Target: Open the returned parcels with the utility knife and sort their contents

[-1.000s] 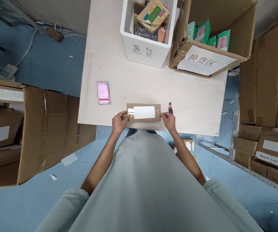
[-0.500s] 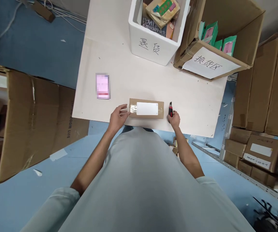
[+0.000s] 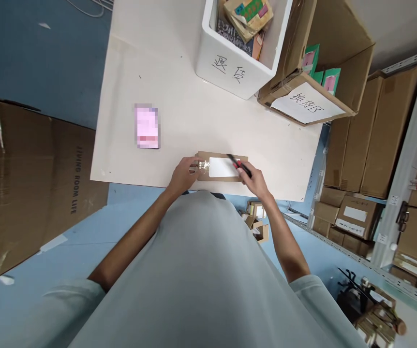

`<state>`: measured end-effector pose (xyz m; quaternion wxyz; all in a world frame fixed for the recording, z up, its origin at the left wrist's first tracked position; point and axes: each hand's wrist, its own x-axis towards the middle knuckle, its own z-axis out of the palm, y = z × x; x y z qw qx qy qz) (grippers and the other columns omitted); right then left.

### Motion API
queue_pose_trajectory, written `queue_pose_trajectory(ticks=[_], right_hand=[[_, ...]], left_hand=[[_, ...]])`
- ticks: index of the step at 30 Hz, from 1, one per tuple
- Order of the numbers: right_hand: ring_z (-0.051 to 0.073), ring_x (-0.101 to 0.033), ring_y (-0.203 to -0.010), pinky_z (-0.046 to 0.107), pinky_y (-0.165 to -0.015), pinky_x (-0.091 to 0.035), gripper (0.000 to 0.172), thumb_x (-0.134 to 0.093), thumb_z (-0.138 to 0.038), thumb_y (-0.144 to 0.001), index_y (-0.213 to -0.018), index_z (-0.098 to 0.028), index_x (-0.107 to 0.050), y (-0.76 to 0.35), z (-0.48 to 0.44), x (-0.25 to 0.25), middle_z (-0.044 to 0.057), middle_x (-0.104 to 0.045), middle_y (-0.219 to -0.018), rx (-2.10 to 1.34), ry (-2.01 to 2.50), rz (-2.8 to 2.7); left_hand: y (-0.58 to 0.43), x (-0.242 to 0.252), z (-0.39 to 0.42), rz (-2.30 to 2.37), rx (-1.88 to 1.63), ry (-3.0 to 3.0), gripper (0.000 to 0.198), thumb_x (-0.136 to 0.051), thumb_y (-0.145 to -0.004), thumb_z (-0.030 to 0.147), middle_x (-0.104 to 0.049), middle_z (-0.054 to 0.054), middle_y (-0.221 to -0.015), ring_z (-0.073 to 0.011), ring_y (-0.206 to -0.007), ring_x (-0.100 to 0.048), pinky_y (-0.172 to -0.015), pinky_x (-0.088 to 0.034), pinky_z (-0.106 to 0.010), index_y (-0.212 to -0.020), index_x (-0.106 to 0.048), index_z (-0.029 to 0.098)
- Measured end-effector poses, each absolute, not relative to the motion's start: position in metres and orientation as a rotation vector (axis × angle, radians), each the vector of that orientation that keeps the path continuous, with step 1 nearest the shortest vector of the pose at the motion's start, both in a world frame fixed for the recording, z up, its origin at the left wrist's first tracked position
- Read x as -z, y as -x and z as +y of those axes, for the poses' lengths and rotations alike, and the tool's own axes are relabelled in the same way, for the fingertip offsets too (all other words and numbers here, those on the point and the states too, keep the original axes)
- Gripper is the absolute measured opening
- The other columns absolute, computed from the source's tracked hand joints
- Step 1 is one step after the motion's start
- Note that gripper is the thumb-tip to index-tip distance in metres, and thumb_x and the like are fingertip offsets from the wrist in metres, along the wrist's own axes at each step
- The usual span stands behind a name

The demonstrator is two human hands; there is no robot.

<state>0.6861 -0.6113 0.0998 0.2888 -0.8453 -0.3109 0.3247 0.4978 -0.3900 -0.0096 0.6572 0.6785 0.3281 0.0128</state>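
Observation:
A small cardboard box (image 3: pixel 203 155) with a white label (image 3: pixel 220 167) and shiny clear tape over its left end lies near the front edge of the white table. My left hand (image 3: pixel 185 175) grips that left end, fingers and thumb curled around its corner. In my right hand (image 3: pixel 254 180) is a black and red utility knife (image 3: pixel 244 168), held over the right part of the box. Its tip points up and left above the label. Slight blur hides whether the blade touches anything.
On the table (image 3: pixel 172 121) a pink pixelated item (image 3: pixel 147 127) lies at left. A white foam bin (image 3: pixel 230 72) with books and a cardboard carton (image 3: pixel 308 104) with green-pink packs stand at the back. A large carton (image 3: pixel 30 188) is at left; shelving with boxes (image 3: pixel 357 215) at right.
My right hand has lifted the utility knife off the table and carried it left over the box. My left hand has closed around the box's left end. The view has shifted slightly right.

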Motion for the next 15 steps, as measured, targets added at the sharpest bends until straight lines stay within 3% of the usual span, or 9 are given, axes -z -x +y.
queue_pose_trajectory(ticks=[2, 4, 8, 15], right_hand=[[0.026, -0.077, -0.105, 0.035, -0.092, -0.059, 0.051, -0.045, -0.059, -0.117, -0.149, -0.029, -0.070, -0.675, -0.591, -0.109, 0.007, -0.081, -0.126, -0.905, 2.361, -1.121], [0.028, -0.075, -0.115, 0.034, -0.094, -0.057, 0.047, -0.044, -0.051, -0.119, -0.156, -0.032, -0.066, -0.666, -0.573, -0.113, 0.007, -0.080, -0.132, -0.968, 2.477, -1.344], [0.029, -0.075, -0.109, 0.032, -0.085, -0.053, 0.049, -0.044, -0.048, -0.120, -0.165, -0.034, -0.059, -0.654, -0.548, -0.115, 0.010, -0.079, -0.124, -1.060, 2.682, -1.572], [0.028, -0.075, -0.103, 0.032, -0.083, -0.050, 0.047, -0.046, -0.048, -0.120, -0.162, -0.035, -0.061, -0.649, -0.539, -0.122, 0.011, -0.078, -0.121, -1.070, 2.805, -1.638]], left_hand=[[-0.497, 0.013, -0.388, 0.732, -0.014, -1.516, 0.037, -0.081, -0.087, 0.029, -0.066, -0.008, -0.135, -0.0285, -0.120, -0.072, -0.097, -0.069, -0.039, -0.124, -0.080, 0.029], [-0.496, 0.016, -0.387, 0.712, -0.005, -1.503, 0.037, -0.081, -0.085, 0.025, -0.066, -0.009, -0.133, -0.0279, -0.118, -0.073, -0.095, -0.069, -0.039, -0.121, -0.080, 0.028], [-0.493, 0.023, -0.389, 0.650, -0.023, -1.485, 0.039, -0.080, -0.084, 0.022, -0.063, -0.009, -0.132, -0.0262, -0.116, -0.072, -0.095, -0.069, -0.039, -0.123, -0.079, 0.027], [-0.492, 0.032, -0.392, 0.604, -0.057, -1.487, 0.038, -0.081, -0.085, 0.024, -0.061, -0.008, -0.135, -0.0250, -0.114, -0.072, -0.090, -0.069, -0.036, -0.122, -0.079, 0.028]])
